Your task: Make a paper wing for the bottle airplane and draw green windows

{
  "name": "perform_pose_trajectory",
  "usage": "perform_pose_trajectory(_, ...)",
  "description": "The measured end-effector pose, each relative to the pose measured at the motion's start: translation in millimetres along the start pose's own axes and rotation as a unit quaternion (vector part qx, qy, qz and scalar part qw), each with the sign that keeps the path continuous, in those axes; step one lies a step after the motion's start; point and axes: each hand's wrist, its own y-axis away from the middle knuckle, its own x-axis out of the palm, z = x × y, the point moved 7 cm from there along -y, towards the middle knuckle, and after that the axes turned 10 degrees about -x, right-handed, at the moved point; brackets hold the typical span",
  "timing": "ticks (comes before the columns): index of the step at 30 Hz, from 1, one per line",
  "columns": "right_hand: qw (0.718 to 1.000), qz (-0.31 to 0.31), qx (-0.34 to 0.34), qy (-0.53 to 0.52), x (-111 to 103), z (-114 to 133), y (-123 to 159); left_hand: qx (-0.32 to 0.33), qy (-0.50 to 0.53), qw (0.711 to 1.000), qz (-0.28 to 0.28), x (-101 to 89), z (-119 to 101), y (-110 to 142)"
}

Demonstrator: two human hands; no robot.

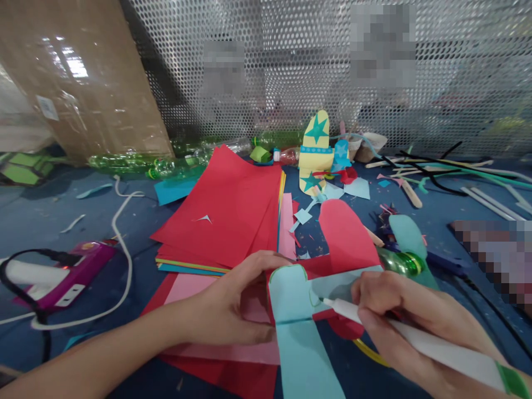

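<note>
My right hand grips a white marker with a green end. Its tip rests on a light blue paper strip, near a green line drawn along the rounded edge. The strip lies over a red paper cutout with rounded ends. From the left, my left hand curls its thumb and fingers around the edge of the light blue paper; some fingertips are hidden behind it. The strip's lower part hangs towards me, creased across the middle.
A stack of red and coloured paper lies behind my left hand. A purple power strip with cables sits at left. Green plastic bottles line the mesh wall. A yellow cutout with stars stands behind, amid scraps and sticks.
</note>
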Motion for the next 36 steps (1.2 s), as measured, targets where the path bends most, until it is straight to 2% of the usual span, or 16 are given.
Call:
perform_pose_trajectory(6,0.999,-0.035,-0.008,-0.002,1.2,-2.9,5.6,0.013,-0.001,1.0,0.008,1.4,-1.3,-0.4)
perform_pose_trajectory(12,0.999,-0.024,-0.031,0.0,6.0,-4.6,3.3,0.001,0.019,1.0,0.018,2.7,1.1,-1.5)
perform_pose_trajectory(15,0.998,-0.051,-0.033,-0.006,6.2,-6.5,2.8,0.007,0.007,1.0,0.01,1.7,2.0,0.2)
perform_pose_trajectory(21,0.999,-0.038,-0.014,-0.025,6.0,-3.8,1.8,0.002,-0.002,1.0,0.012,0.3,3.1,2.0)
perform_pose_trajectory(27,0.994,-0.082,0.067,-0.025,-16.0,-6.5,4.3,0.0,0.041,0.998,0.037,1.6,1.9,0.2)
perform_pose_trajectory(32,0.996,-0.038,0.077,-0.022,-17.7,-13.9,5.2,0.003,0.053,0.998,0.022,1.6,3.5,-0.1)
perform_pose_trajectory(36,0.994,-0.043,0.097,-0.021,-18.2,-20.0,8.8,-0.004,0.038,0.999,0.013,1.0,3.9,-0.7)
